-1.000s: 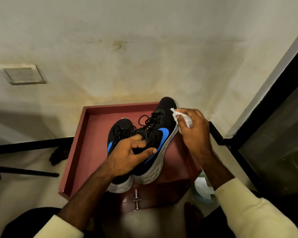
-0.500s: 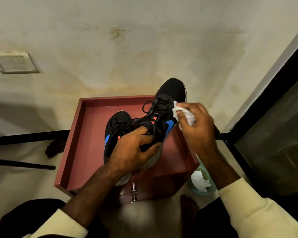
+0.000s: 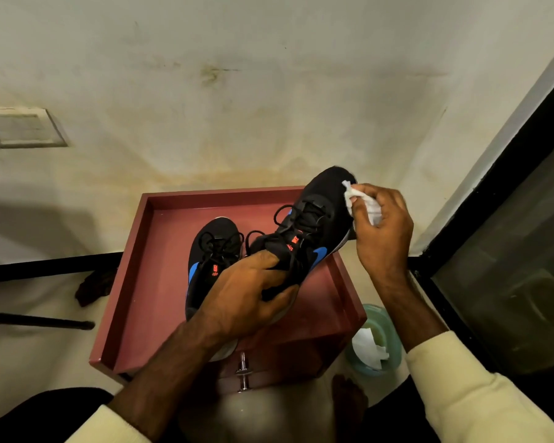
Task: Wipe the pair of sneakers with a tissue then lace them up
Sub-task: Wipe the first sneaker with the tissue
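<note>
1. Vs 0.5 s ago: R hand (image 3: 381,231) + tissue (image 3: 363,201) have slid along the raised sneaker (image 3: 314,219), from beside the blue swoosh to the toe end. The shoe has rolled too, so laces face up more & the sole is mostly hidden.
2. L hand (image 3: 247,295): fingers curled round the raised sneaker's heel/collar, thumb wrapped on the near side. Shoe is held tilted, toe pointing up & right past the back right corner of the red cabinet (image 3: 135,266).
3. R hand: fingertips bunched together, pinching the crumpled white tissue & pressing it on the toe's right side.
4. 2nd sneaker (image 3: 211,251) lies flat on the cabinet's rimmed top, just left of the raised one, toe away from the person, black laces in loose loops. Its heel is hidden under the L wrist.
5. Both shoes: black upper, blue swoosh, orange tongue label.
6. Cabinet front: metal drawer handle (image 3: 243,372).
7. Floor right of cabinet: pale green tub (image 3: 392,340) w/ crumpled white paper (image 3: 368,346) in it.
8. Floor left of cabinet: dark rag (image 3: 92,287), black rod (image 3: 36,321) near it.
9. Stained wall behind w/ a square plate (image 3: 23,127) at left; dark-framed glass panel (image 3: 509,266) at right.
</note>
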